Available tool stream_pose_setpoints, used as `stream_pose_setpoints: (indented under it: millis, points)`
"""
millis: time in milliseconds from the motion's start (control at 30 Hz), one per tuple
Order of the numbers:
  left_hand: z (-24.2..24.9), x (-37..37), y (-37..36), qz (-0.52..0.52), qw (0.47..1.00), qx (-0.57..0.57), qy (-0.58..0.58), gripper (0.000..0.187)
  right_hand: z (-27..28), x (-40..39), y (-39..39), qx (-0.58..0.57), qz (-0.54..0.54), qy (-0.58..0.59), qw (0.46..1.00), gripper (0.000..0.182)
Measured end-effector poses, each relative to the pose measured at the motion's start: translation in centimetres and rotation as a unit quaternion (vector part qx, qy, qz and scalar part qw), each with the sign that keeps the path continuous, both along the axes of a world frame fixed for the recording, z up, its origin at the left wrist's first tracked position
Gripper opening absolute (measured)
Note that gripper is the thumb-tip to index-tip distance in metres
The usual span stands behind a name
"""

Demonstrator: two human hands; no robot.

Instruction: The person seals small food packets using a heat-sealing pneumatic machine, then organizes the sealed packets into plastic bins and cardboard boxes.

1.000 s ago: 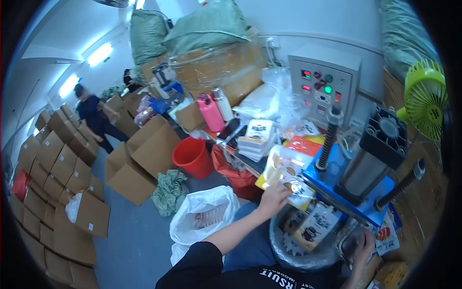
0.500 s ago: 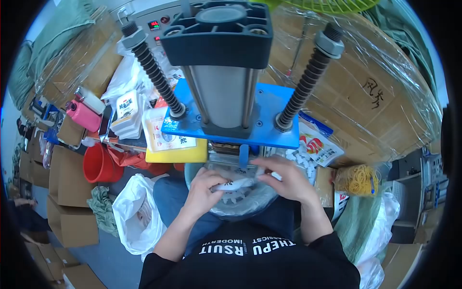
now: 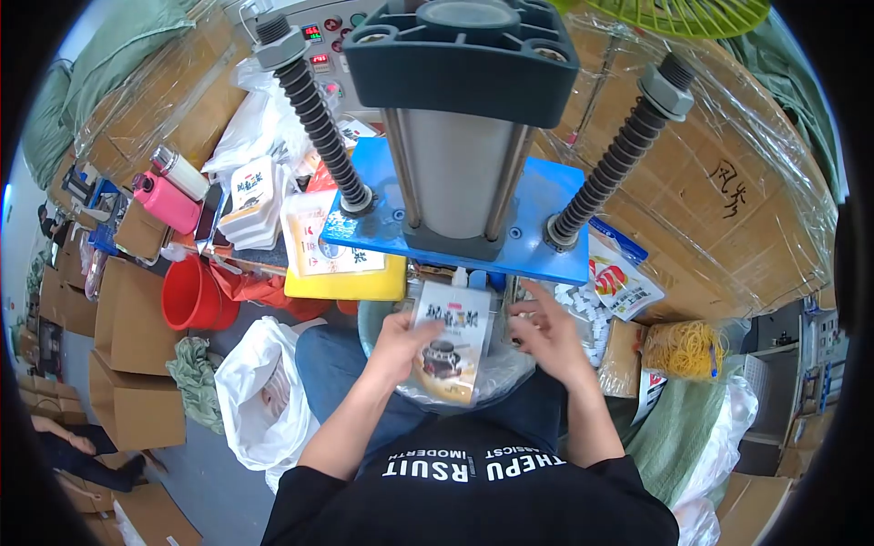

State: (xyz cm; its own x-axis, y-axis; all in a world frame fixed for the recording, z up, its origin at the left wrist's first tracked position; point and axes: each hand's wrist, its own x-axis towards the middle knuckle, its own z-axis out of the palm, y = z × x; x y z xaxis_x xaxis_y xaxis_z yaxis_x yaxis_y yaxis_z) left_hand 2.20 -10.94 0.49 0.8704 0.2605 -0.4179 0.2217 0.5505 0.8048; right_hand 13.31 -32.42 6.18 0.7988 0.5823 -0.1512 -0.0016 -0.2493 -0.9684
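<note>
Holding the spouted pouch (image 3: 449, 355) by its left side: left hand (image 3: 398, 346), over the plastic-lined basin (image 3: 508, 375), just in front of the press (image 3: 451, 173). Spout points toward the press, base toward the wearer, printed panel up; the side grip presumably leaves the spout end unobstructed. Basin is close to the wearer's legs, likely for short reach.

Counter (image 3: 235, 262): white printed packs (image 3: 250, 205) stacked near its front edge; flat pouches (image 3: 319, 235) lie over a yellow slab (image 3: 346, 284) at the end nearest the press, probably for left-hand access.

Fingers, left: clamped on the pouch, thumb across its front; those behind it are hidden. Fingers, right hand (image 3: 551, 337): apart, loosely curled, just beside the pouch's right edge. Blurred; cannot tell whether they touch anything. No held object discernible there.
</note>
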Motion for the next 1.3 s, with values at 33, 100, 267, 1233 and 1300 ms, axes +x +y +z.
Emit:
stream_pose_setpoints:
  millis: [33,100,267,1233,1300]
  points:
    - [-0.4,0.7,0.4,0.009,1.000,-0.007,0.000,0.018,0.0,0.8,-1.0,-0.030,0.005,-0.019,0.999,0.050]
    - [-0.6,1.8,0.8,0.027,0.999,-0.029,-0.001,0.018,-0.5,1.7,-2.8,-0.056,0.002,-0.097,0.994,0.042]
    - [-1.7,2.1,0.4,0.043,0.998,-0.034,-0.008,0.018,-3.3,1.0,-4.9,-0.247,-0.130,-0.382,0.881,0.035]
    - [4.9,-2.5,0.1,-0.049,0.769,0.629,-0.105,0.015,3.1,-0.2,1.0,-0.022,0.116,-0.154,0.981,0.025]
    - [5.3,-2.7,-0.5,-0.134,0.849,0.504,-0.083,0.013,2.9,-0.2,2.0,0.032,0.178,-0.199,0.963,0.023]
